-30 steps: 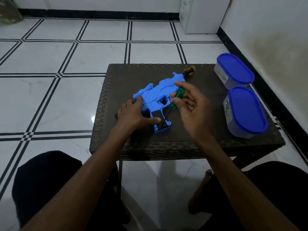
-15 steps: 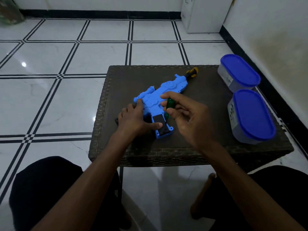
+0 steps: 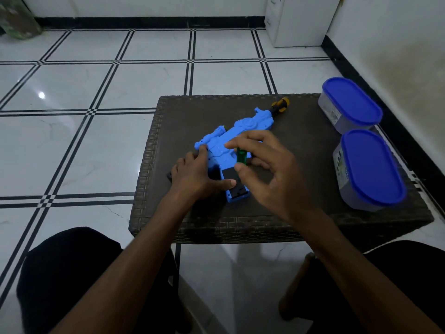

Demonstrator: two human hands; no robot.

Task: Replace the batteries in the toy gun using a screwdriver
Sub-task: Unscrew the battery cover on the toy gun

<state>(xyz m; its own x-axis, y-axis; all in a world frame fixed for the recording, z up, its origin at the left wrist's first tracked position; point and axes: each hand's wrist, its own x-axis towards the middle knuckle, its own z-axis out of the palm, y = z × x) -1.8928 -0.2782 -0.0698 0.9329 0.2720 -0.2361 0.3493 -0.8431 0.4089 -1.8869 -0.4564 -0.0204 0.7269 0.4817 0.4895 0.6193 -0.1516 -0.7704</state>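
A: Where was the toy gun [image 3: 237,141]?

B: Flat on the wicker table [image 3: 301,153], grip end twd the person. Left hand [image 3: 196,175] pressed down on it, fingers spread over the body, thumb laid against the black panel [image 3: 230,175] on the grip.

A: And the right hand [image 3: 267,169]?

B: Pinched a green-handled screwdriver [image 3: 241,155] betw thumb & fingertips, held roughly upright at the grip, other fingers loosely fanned. Tip hidden, so couldn't tell if it sat in a screw.

A: So how far along?

B: Early, by my read. Black panel looked like the batt cover, prob still on. No batteries in sight, old or new. Left to do: finish the screw, lift cover, swap cells, close up.

A: Anything else out?

B: A 2nd driver w/ yellow-black handle [image 3: 280,103] just past the muzzle, plus two blue-lidded tubs [image 3: 356,131] at the table's right edge. Contents not visible.
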